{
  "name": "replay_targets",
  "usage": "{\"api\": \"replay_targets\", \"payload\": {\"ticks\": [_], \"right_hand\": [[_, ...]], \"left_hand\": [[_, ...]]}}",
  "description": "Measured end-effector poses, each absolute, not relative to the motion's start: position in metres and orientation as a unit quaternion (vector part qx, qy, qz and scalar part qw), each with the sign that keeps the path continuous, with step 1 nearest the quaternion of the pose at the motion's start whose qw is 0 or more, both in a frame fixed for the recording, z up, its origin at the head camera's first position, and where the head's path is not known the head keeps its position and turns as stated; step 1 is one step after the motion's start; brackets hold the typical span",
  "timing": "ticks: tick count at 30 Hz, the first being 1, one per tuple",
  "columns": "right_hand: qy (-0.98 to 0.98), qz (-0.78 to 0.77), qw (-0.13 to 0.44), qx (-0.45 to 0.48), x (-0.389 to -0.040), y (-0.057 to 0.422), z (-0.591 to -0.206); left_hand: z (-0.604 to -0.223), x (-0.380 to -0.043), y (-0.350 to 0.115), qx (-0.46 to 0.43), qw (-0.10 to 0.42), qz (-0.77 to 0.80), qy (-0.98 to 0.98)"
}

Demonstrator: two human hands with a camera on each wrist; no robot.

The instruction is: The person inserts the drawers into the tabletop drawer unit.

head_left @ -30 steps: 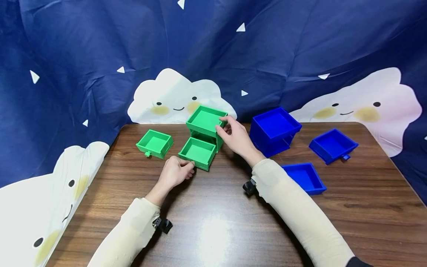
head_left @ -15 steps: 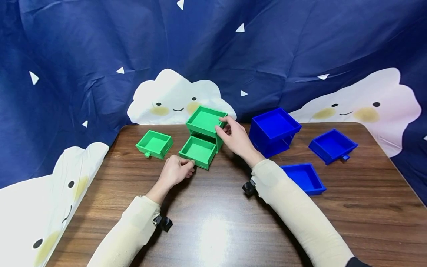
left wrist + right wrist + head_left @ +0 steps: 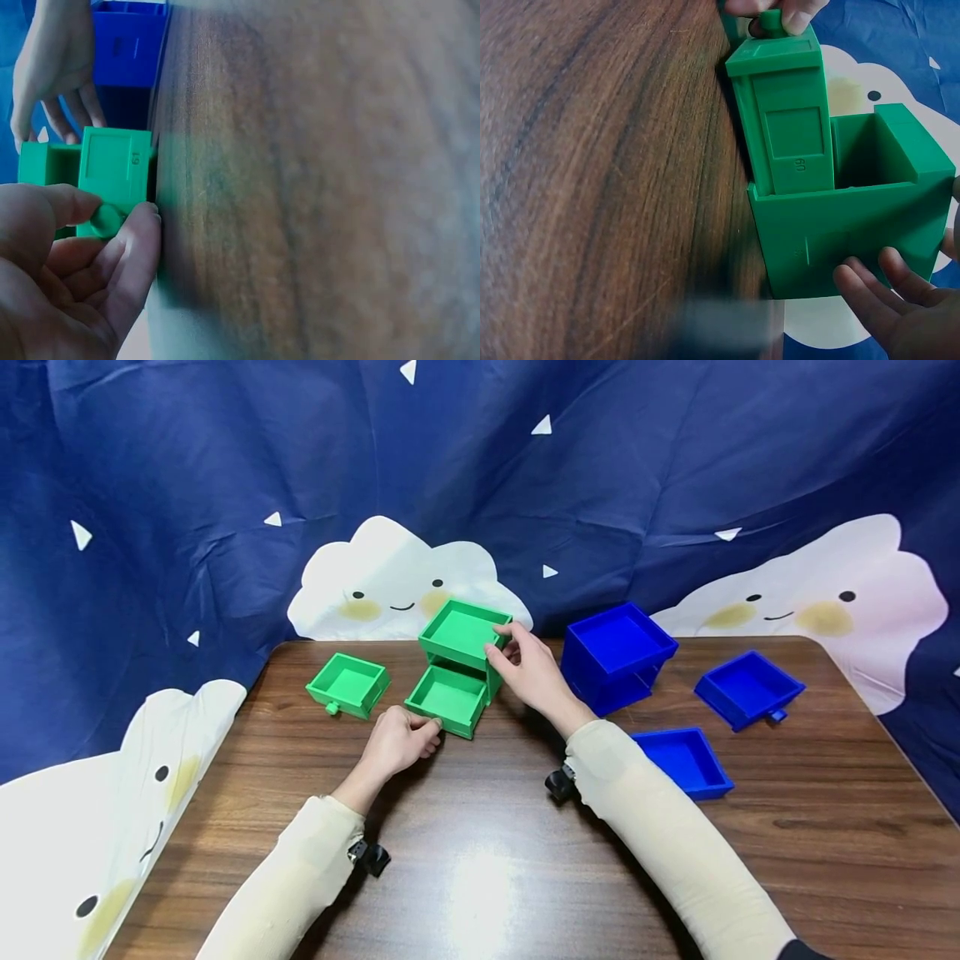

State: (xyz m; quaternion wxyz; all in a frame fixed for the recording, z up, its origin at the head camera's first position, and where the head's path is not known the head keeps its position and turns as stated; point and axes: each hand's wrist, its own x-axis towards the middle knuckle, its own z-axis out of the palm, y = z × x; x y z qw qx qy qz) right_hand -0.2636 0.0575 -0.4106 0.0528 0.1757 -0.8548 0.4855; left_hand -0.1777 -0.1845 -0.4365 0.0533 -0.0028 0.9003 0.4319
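A small green cabinet (image 3: 463, 628) with a tray-like top stands near the back of the table. One green drawer (image 3: 447, 696) sits partway inside its lower slot, front end sticking out; the upper slot is vacant. My left hand (image 3: 396, 743) pinches that drawer's round knob (image 3: 107, 221) between thumb and fingers. At the cabinet's right side, my right hand (image 3: 536, 668) holds the top rim with thumb and index finger, while other fingertips (image 3: 855, 274) lie near or on the side wall. A second green drawer (image 3: 348, 681), with a knob, lies left of the cabinet.
Right of the green cabinet stands a blue cabinet (image 3: 621, 639) with open slots. Two loose blue drawers lie on the table, one at the far right (image 3: 750, 685) and one beside the right sleeve (image 3: 686, 760). Behind the wooden table (image 3: 480, 827) hangs a blue curtain (image 3: 480, 460).
The pinched green drawer has slid slightly farther into the lower slot, and my left hand has moved a little forward with it. My right hand and the cabinet have stayed in place.
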Motion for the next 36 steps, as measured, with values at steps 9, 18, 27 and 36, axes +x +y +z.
{"api": "replay_targets", "payload": {"ticks": [9,18,27,36], "right_hand": [[-0.856,0.483,0.050,0.176,-0.264,0.057,-0.411],[-0.855,0.485,0.054,0.176,-0.263,0.057,-0.411],[-0.854,0.487,0.057,0.173,-0.264,0.057,-0.413],[-0.855,0.487,0.058,0.171,-0.263,0.057,-0.414]], "left_hand": [[-0.436,-0.178,-0.184,-0.003,0.053,0.424,0.904],[-0.433,-0.181,-0.185,0.007,0.060,0.412,0.909],[-0.434,-0.188,-0.185,0.018,0.067,0.404,0.912],[-0.436,-0.193,-0.184,0.021,0.064,0.404,0.912]]}}
